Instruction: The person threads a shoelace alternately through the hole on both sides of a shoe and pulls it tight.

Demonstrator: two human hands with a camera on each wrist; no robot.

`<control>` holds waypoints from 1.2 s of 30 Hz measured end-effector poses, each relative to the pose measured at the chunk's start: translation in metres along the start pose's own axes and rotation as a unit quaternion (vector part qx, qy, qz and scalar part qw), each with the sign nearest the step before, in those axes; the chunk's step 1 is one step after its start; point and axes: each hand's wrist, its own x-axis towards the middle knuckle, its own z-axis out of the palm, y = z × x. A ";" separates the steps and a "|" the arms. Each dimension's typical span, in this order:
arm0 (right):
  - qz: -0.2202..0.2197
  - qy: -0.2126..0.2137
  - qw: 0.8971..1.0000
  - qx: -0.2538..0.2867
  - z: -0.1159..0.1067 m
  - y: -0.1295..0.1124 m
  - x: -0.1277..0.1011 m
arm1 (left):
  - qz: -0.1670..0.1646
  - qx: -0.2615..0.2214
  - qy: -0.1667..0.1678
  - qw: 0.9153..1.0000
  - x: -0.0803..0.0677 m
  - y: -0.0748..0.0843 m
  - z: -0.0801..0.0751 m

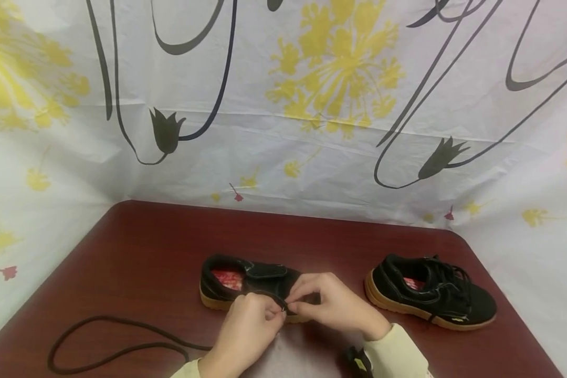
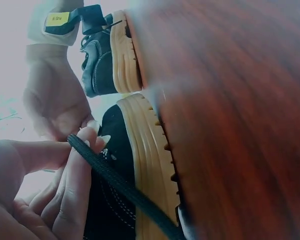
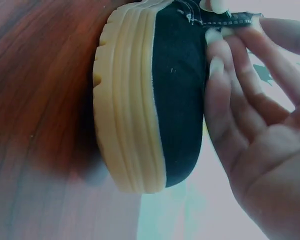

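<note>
Shoelace (image 1: 99, 318) lies in a slack loop left of both grips in the head view, probably so that nothing tugs on it. The black shoe (image 1: 264, 286) rests sole-down on the desk (image 1: 146, 247), just beyond the left grip (image 1: 248, 328) and partly under the right grip (image 1: 328, 302), toe to the right; that presumably keeps its near side within reach. The two grips meet at the fingertips, wrists angled inward. A second shoe (image 1: 434, 291), laced, stands apart, right of the right grip.

In the left wrist view, the left grip pinches the shoelace between thumb and fingers, likely for fine control; the cord slants away from it across the shoe's side.

In the right wrist view, the right grip pinches the eyelet flap (image 3: 227, 21), seemingly to hold it steady, fingers reaching past the toe. Whether an eyelet is threaded I cannot tell.
</note>
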 end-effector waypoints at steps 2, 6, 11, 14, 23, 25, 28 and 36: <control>0.012 -0.016 0.999 0.031 -0.001 0.002 0.000 | 0.001 0.008 0.004 1.000 -0.001 0.001 0.000; 0.090 -0.028 0.989 0.112 0.003 0.002 0.002 | 0.010 0.044 0.020 0.999 -0.002 0.003 -0.001; 0.164 -0.007 0.974 0.160 0.011 -0.002 0.008 | 0.032 0.068 0.045 0.996 -0.002 0.003 -0.002; 0.169 0.010 0.974 0.153 0.013 -0.004 0.009 | 0.051 0.084 0.053 0.994 -0.002 0.001 -0.002; 0.166 0.041 0.982 0.083 0.014 -0.004 0.008 | 0.154 0.178 0.135 0.963 -0.002 0.008 -0.020; 0.178 0.057 0.980 0.073 0.012 -0.004 0.008 | 0.164 0.205 0.147 0.954 0.002 0.006 -0.029; 0.189 0.076 0.977 0.061 0.011 -0.006 0.008 | 0.144 0.216 0.102 0.960 0.009 -0.004 -0.037; 0.191 0.163 0.964 0.089 0.010 -0.008 0.017 | 0.154 0.165 0.041 0.973 0.015 -0.018 -0.043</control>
